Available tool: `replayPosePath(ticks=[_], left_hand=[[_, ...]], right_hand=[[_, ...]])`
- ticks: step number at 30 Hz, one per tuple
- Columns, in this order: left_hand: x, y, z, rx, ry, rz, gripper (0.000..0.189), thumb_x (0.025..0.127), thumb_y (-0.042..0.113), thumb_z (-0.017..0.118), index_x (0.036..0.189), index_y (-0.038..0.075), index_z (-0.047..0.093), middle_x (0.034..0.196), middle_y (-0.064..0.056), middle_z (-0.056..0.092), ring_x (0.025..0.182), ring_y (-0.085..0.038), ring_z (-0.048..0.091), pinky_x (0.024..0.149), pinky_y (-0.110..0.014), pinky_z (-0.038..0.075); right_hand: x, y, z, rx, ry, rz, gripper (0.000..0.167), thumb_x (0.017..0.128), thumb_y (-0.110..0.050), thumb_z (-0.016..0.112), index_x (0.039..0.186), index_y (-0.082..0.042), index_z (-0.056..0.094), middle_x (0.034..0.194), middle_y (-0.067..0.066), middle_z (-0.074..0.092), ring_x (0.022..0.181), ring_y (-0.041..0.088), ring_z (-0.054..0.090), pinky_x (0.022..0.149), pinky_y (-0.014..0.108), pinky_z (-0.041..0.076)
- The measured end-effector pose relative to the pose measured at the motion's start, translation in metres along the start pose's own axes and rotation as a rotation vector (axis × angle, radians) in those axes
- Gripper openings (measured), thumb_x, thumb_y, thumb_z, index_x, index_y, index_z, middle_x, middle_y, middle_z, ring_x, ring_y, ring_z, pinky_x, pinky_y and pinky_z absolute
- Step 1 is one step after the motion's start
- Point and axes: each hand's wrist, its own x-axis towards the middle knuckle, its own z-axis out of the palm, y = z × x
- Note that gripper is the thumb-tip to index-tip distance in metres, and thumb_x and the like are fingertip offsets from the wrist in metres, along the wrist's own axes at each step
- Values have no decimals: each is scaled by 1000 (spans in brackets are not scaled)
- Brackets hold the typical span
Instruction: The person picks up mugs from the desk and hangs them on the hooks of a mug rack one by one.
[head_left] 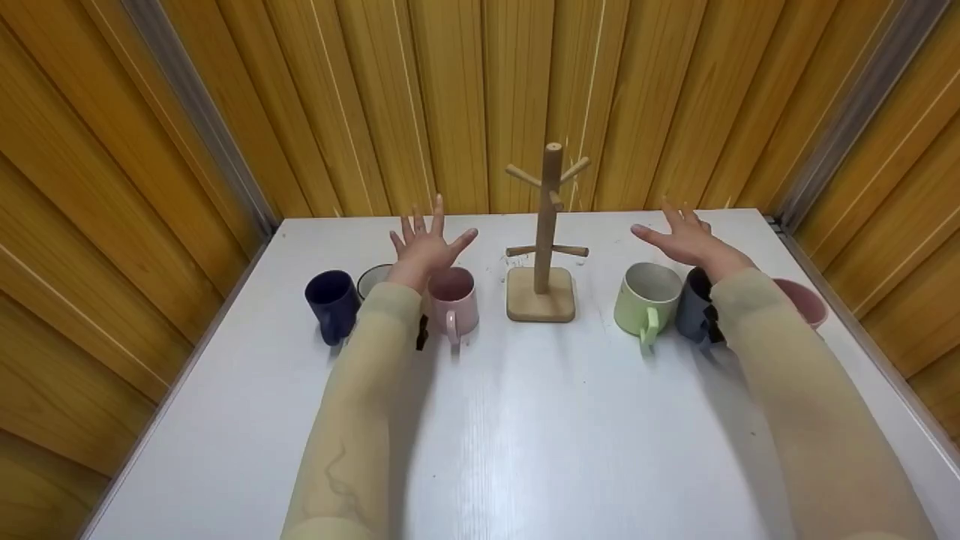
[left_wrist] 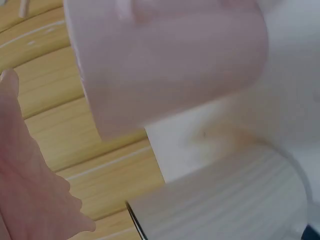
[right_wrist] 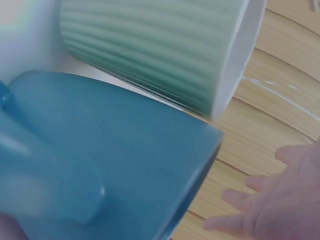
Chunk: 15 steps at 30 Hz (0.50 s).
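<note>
My left hand [head_left: 426,247], fingers spread, hovers over the mugs on the left and holds nothing. Beneath it are a white mug [head_left: 373,279] with a dark rim, partly hidden by the forearm, and a pink mug [head_left: 454,301]. A navy mug [head_left: 331,304] stands farther left. My right hand [head_left: 688,241] is also spread and empty, above the mugs on the right. Near it are a light green ribbed mug [head_left: 646,300] and a blue mug [right_wrist: 115,145]; the sleeve partly covers the blue one and another pink mug [head_left: 804,301].
A wooden mug tree [head_left: 546,225] with bare pegs and a square base stands at the table's middle, between the two mug groups. The white table [head_left: 540,435] meets yellow wood-plank walls [head_left: 517,97] at the back and sides.
</note>
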Motion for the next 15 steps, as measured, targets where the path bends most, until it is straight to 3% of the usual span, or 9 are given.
replayPosePath(ticks=[8,12,15], left_hand=[[-16,11,0,-358,-11,51,94,101,73,35,164,27,-16,173,-19,-11,160,-42,-12,128,-65,-4],[-32,19,0,-525,1,109,89,104,66,36,165,23,-13,174,-18,-6,161,-42,-6,127,-67,3],[-48,28,4,-620,46,129,88,104,64,39,166,21,-6,175,-15,3,162,-39,4,128,-64,9]], right_hand=[[-16,-4,4,28,-63,-145,102,98,-75,40,165,-15,-7,170,27,-15,155,53,-16,118,77,-8],[-24,-5,8,1,-76,-224,93,103,-62,47,166,-13,-1,170,28,-10,155,54,-11,119,77,-5],[-32,-5,10,-18,-88,-263,89,104,-53,52,166,-12,3,170,29,-6,155,55,-8,119,77,-4]])
